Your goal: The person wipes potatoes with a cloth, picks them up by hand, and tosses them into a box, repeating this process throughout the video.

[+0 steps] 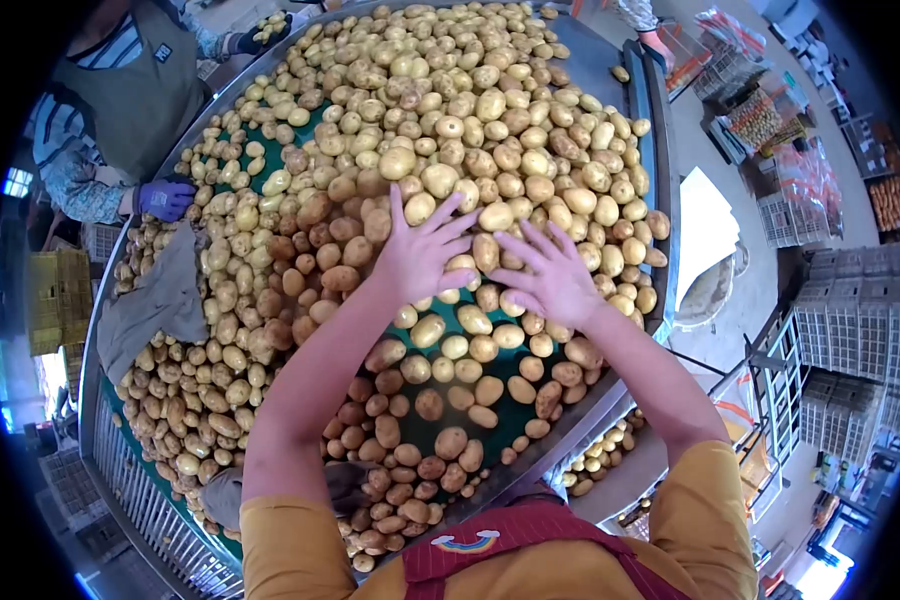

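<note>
A large heap of potatoes (400,110) covers a sorting table with a green surface (440,415). My left hand (425,250) lies spread on the potatoes near the middle, fingers pointing away from me. Just to its right, my right hand (550,275) is spread too, its fingers angled toward the left hand. Both hands touch potatoes and grip none that I can see. Browner potatoes (310,260) lie left of my left forearm. Below my hands, looser potatoes (455,347) are scattered over the green surface.
A co-worker in an apron (135,90) stands at the far left, a purple-gloved hand (166,199) at the table edge. A grey cloth (155,300) lies on the potatoes at left. Stacked crates (845,310) stand right. The metal table rim (570,440) runs before me.
</note>
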The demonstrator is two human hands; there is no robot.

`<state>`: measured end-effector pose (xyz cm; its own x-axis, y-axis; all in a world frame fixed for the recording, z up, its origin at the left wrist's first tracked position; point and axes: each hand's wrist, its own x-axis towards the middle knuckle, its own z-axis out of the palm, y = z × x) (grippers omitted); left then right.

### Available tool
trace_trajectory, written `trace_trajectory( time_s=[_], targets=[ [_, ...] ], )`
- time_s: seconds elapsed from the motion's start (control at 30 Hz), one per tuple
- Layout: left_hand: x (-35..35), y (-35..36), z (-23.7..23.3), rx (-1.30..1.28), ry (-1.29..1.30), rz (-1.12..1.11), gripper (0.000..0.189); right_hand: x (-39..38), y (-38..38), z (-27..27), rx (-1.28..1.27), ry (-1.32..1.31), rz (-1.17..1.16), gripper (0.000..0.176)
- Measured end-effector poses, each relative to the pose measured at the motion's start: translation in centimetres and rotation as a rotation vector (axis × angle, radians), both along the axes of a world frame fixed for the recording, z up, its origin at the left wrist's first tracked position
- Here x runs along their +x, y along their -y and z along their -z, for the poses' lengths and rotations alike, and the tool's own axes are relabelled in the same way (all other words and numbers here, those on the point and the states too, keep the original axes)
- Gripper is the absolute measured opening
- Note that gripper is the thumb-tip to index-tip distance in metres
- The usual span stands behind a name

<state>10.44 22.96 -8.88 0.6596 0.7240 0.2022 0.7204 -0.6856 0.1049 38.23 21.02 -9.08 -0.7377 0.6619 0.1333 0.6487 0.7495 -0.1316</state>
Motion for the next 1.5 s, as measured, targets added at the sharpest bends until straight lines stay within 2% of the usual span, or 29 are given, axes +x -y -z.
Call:
trace_trajectory(
  time_s=[0.07, 0.1, 0.13, 0.2, 0.23, 0.27, 0.33, 0.4, 0.5, 0.53, 0.63, 0.73, 0.77, 0.87, 0.93, 1.0, 1.2, 1.3, 1.33, 1.4, 1.43, 1.47, 1.5],
  targets=[
    [0.3, -1.9, -0.1, 0.025, -0.08, -0.027, 0.044, -0.1, -2.2, -1.1, 0.05, -0.066, 0.052, 0.021],
    [0.4, -2.9, 0.6, 0.162, 0.086, -0.055, 0.042, 0.0, -3.3, -1.6, 0.058, -0.131, 0.043, 0.017],
    [-0.2, -3.7, 0.9, 0.175, 0.079, -0.135, 0.041, 0.0, -4.7, -1.9, 0.067, -0.199, 0.034, 0.014],
    [-2.3, -4.5, 1.3, 0.194, 0.061, -0.299, 0.041, -1.8, -7.6, -3.1, 0.033, -0.492, 0.163, 0.012],
    [-3.2, -5.0, 1.2, 0.293, -0.005, -0.294, 0.038, -2.6, -9.4, -3.5, 0.033, -0.485, 0.201, 0.011],
    [-3.4, -5.2, 0.7, 0.233, -0.078, -0.379, 0.038, -3.2, -11.4, -3.6, 0.034, -0.477, 0.24, 0.009],
    [-3.9, -5.0, -1.0, 0.104, -0.231, -0.545, 0.037, -4.2, -15.5, -1.4, -0.103, -0.346, 0.178, 0.011],
    [-4.9, -5.2, -1.4, 0.119, -0.199, -0.654, 0.035, -5.7, -17.7, -0.1, -0.084, -0.094, 0.324, 0.019],
    [-7.6, -4.4, -2.7, 0.114, -0.247, -0.846, 0.039, -7.8, -18.5, -2.1, -0.175, 0.244, 0.395, 0.02],
    [-8.9, -3.8, -2.6, 0.093, -0.23, -0.878, 0.04, -8.0, -19.3, -1.6, -0.202, 0.252, 0.419, 0.022],
    [-13.4, -1.7, -0.8, -0.016, -0.122, -0.959, 0.043, -6.5, -20.0, -1.0, -0.23, 0.071, 0.393, 0.025],
    [-14.8, 1.0, -0.7, 0.148, -0.09, -0.845, 0.044, -4.5, -19.9, 1.3, -0.441, -0.301, 0.391, 0.03],
    [-14.7, 1.6, -0.8, 0.197, -0.1, -0.812, 0.045, -3.9, -19.0, 0.9, -0.641, -0.702, 0.248, 0.035],
    [-14.1, 2.9, -1.1, 0.256, -0.041, -0.77, 0.048, -3.1, -15.4, -1.1, -1.038, -1.285, 0.197, 0.036],
    [-13.2, 3.5, -1.8, 0.225, -0.142, -0.804, 0.05, -2.6, -13.1, -2.2, -1.056, -1.322, 0.18, 0.034],
    [-13.0, 3.6, -1.7, 0.229, -0.165, -0.8, 0.051, -2.5, -10.2, -4.2, -1.21, -1.509, 0.069, 0.034],
    [-13.0, 4.8, -0.3, 0.274, -0.14, -0.752, 0.051, -1.2, -3.8, -7.3, -1.368, -1.796, 0.037, 0.037],
    [-13.0, 5.4, 0.1, 0.25, -0.129, -0.741, 0.053, 0.0, -0.7, -7.0, -1.517, -1.968, -0.063, 0.038],
    [-12.9, 5.6, 0.3, 0.241, -0.122, -0.741, 0.053, 0.1, 0.6, -6.9, -1.52, -2.026, 0.002, 0.04],
    [-12.5, 6.1, 0.2, 0.226, -0.145, -0.73, 0.057, 0.9, 2.8, -6.6, -1.57, -2.101, -0.09, 0.043],
    [-12.3, 6.5, 0.1, 0.196, -0.149, -0.727, 0.058, 1.0, 4.1, -7.4, -1.588, -2.134, -0.028, 0.045],
    [-12.1, 7.0, 0.0, 0.164, -0.156, -0.724, 0.059, 1.2, 5.1, -7.4, -1.572, -2.134, -0.163, 0.047],
    [-11.8, 7.4, -0.1, 0.17, -0.21, -0.731, 0.062, 1.6, 6.0, -7.3, -1.551, -2.147, -0.143, 0.047]
  ],
)
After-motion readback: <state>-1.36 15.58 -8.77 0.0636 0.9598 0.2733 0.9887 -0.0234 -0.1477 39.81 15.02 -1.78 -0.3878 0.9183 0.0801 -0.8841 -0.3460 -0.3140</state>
